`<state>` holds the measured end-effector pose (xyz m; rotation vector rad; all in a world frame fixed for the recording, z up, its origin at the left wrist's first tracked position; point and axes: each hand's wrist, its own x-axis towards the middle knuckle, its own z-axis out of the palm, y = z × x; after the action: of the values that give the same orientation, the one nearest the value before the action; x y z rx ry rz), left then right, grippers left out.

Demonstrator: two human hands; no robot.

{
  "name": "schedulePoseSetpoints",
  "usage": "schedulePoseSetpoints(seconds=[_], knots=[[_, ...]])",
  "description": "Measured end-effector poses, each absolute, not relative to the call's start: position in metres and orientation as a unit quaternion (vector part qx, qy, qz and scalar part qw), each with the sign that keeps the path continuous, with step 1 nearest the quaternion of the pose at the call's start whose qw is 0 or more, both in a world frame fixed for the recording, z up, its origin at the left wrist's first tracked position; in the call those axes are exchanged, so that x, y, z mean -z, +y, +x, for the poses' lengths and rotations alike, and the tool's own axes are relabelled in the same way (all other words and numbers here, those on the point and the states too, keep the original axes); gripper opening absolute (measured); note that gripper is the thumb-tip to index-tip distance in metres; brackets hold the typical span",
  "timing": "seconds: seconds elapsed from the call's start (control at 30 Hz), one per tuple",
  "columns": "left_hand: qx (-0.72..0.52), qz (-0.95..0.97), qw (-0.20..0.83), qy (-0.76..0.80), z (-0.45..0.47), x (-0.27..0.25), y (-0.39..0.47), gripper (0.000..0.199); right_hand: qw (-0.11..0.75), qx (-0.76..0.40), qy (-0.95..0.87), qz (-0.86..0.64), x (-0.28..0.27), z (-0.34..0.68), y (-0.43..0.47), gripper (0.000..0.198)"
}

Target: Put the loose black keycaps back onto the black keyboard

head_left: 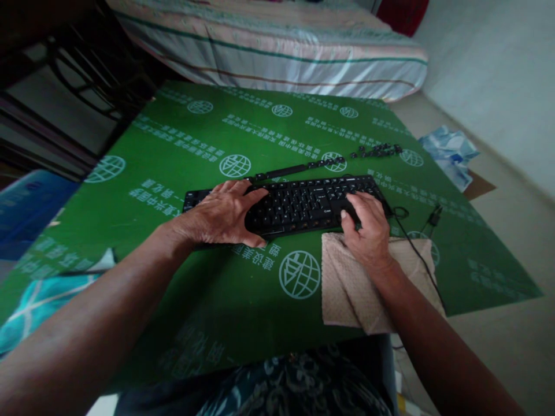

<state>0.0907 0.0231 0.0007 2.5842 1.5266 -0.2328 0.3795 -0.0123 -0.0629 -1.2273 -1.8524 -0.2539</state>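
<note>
A black computer keyboard (299, 202) lies across the green table top, with some of its front-row keycaps off. My left hand (228, 211) rests palm down over the keyboard's left part, fingers and thumb spread. Over the right part, my right hand (366, 222) is bent, its thumb and forefinger drawn toward each other; whatever may be between them cannot be made out. Behind the keyboard runs a row of loose keycaps (323, 163), among them a long spacebar (286, 171). A further cluster of keycaps (381, 151) sits to the right.
A beige cloth (342, 289) lies under my right wrist. The keyboard's cable (416, 248) runs down the right side past a dark plug-like piece (434, 215). A turquoise cloth (52, 294) is at the left edge. Beyond the table (182, 138) stands a covered bed (277, 52).
</note>
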Motion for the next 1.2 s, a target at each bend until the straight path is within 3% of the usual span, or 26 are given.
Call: schedulePoseSetpoints(seconds=[0.67,0.93,1.2], knots=[[0.115,0.839,0.174,0.503,0.091,-0.034,0.04,0.109,0.464,0.144,-0.723,-0.491,0.06,0.388,-0.011,0.034],[0.108,0.835,0.2,0.501,0.086,-0.04,0.046,0.094,0.463,0.163,-0.719,-0.492,0.06,0.39,-0.012,0.038],[0.109,0.817,0.255,0.505,0.083,-0.047,0.055,0.092,0.469,0.192,-0.704,-0.499,0.06,0.394,-0.011,0.037]])
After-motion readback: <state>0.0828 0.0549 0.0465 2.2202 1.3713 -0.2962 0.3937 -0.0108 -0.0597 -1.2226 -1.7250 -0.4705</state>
